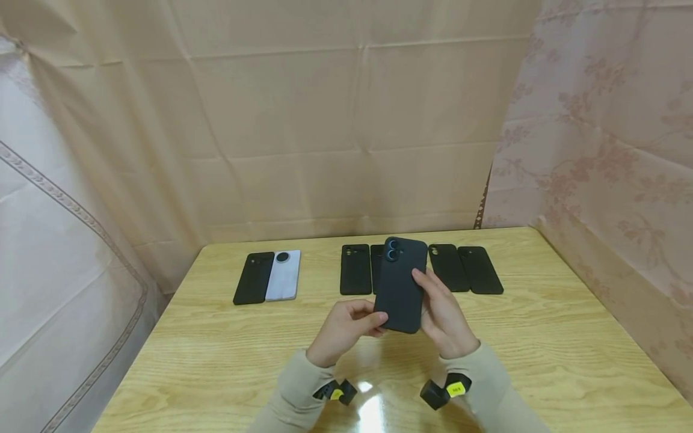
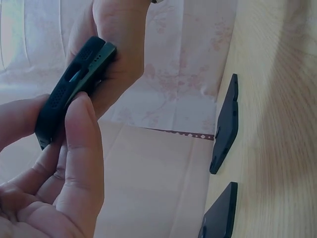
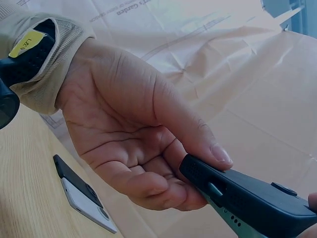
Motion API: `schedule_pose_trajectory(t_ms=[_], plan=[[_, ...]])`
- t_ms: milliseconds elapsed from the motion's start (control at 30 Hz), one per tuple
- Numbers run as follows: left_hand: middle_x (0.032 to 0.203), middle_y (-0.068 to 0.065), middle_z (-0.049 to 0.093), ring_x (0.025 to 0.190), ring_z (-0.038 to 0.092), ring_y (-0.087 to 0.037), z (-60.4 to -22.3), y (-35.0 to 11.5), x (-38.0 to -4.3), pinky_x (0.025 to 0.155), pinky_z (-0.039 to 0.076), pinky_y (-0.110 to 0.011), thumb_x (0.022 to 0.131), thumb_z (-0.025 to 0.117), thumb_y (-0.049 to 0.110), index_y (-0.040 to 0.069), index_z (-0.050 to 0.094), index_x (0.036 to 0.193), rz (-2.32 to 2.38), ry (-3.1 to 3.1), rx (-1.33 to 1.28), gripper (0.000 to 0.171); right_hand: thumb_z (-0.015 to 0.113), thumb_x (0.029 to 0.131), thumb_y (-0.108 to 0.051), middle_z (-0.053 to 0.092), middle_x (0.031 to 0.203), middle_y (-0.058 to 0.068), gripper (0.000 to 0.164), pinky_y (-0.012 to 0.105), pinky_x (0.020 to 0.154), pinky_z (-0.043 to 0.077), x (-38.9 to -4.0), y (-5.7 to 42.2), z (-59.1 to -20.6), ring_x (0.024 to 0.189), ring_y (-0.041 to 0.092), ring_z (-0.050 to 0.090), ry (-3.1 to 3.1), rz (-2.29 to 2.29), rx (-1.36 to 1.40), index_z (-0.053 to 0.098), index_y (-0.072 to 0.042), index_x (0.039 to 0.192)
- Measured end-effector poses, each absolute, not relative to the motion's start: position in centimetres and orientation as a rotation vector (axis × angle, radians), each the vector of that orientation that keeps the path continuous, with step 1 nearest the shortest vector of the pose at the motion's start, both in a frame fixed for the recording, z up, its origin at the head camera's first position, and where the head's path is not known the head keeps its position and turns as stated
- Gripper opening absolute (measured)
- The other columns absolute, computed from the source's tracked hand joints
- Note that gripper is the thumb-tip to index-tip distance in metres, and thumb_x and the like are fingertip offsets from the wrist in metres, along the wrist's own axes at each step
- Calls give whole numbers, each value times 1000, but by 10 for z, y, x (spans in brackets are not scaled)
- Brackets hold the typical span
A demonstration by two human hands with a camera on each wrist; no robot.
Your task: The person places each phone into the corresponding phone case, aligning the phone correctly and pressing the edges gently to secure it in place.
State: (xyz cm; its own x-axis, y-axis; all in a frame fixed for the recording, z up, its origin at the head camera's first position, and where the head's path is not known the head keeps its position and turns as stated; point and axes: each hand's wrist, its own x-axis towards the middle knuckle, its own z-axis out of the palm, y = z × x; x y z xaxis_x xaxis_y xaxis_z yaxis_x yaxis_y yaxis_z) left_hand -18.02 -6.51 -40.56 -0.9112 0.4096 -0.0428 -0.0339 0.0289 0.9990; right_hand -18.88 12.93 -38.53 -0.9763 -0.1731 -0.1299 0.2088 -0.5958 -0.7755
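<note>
Both hands hold a smartphone in a dark case (image 1: 400,288) above the table, its back with two camera lenses facing up. My left hand (image 1: 346,328) pinches the lower left corner, thumb on the case's back. My right hand (image 1: 444,313) grips the right long side, thumb on the back and the other fingers mostly hidden beneath. At the bottom end in the left wrist view, the black case (image 2: 57,106) stands slightly apart from the greenish phone (image 2: 101,64), leaving a gap. The right wrist view shows the left thumb (image 3: 218,151) on the case's corner.
On the wooden table (image 1: 243,361) lie a black phone-shaped slab (image 1: 251,281) and a white phone (image 1: 284,279) at left. Behind the held phone lie several black slabs (image 1: 355,270), one partly covered. Fabric curtains (image 1: 281,120) hang around the back and sides.
</note>
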Motion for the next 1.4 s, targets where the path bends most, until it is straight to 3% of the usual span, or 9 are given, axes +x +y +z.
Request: schedule_pose_trajectory(t_ms=[100, 300, 433, 633, 800, 1000, 1267, 1400], plan=[[92, -9, 74, 85, 73, -21, -406, -64, -180, 82, 59, -35, 92, 69, 17, -8, 68, 106, 1977, 1974, 371, 28, 46, 105, -22, 46, 133, -7, 47, 20, 99, 46, -189, 129, -385, 119, 2, 51, 1279, -2630, 55, 32, -16, 149], [92, -9, 73, 80, 71, -13, -407, -64, -179, 83, 59, -36, 93, 68, 17, -9, 67, 106, 2006, 1960, 349, 29, 46, 105, -22, 49, 130, -7, 44, 20, 98, 47, -189, 127, -387, 117, 2, 53, 1263, -2650, 42, 33, -16, 147], [93, -11, 73, 81, 71, -15, -406, -64, -179, 83, 60, -37, 94, 66, 16, -9, 67, 105, 2004, 1994, 362, 27, 48, 104, -20, 52, 129, -8, 41, 20, 98, 48, -188, 127, -388, 116, 1, 56, 1225, -2669, 8, 36, -18, 144], [94, -12, 71, 75, 68, -10, -404, -70, -179, 78, 60, -33, 96, 62, 13, -8, 66, 110, 1991, 2077, 378, 26, 48, 104, -19, 58, 117, -7, 29, 25, 90, 54, -188, 134, -390, 104, 6, 63, 1210, -2657, -82, 52, -21, 133], [86, -4, 68, 73, 64, -10, -401, -76, -181, 75, 58, -29, 96, 61, 13, -9, 65, 108, 1984, 2102, 332, 25, 49, 104, -19, 63, 111, -4, 25, 27, 84, 56, -190, 143, -390, 95, 11, 66, 1251, -2602, -166, 60, -22, 127], [83, 2, 64, 74, 62, -11, -397, -85, -184, 76, 57, -29, 97, 60, 15, -7, 64, 104, 1927, 2141, 333, 24, 48, 104, -21, 71, 108, -3, 23, 32, 85, 58, -194, 157, -387, 94, 15, 71, 1365, -2481, -278, 62, -19, 122], [81, 4, 65, 71, 60, -10, -393, -102, -187, 71, 54, -25, 96, 59, 14, -9, 65, 107, 1807, 2134, 489, 26, 36, 108, -22, 76, 97, 0, 33, 33, 80, 60, -205, 175, -388, 86, 16, 74, 1423, -2303, -498, 68, -15, 112], [79, 3, 64, 70, 59, -10, -392, -104, -187, 68, 53, -24, 96, 58, 12, -10, 65, 103, 1758, 2137, 579, 24, 37, 107, -17, 76, 96, 0, 34, 33, 78, 60, -206, 178, -389, 84, 14, 74, 1464, -2220, -508, 71, -14, 109]])
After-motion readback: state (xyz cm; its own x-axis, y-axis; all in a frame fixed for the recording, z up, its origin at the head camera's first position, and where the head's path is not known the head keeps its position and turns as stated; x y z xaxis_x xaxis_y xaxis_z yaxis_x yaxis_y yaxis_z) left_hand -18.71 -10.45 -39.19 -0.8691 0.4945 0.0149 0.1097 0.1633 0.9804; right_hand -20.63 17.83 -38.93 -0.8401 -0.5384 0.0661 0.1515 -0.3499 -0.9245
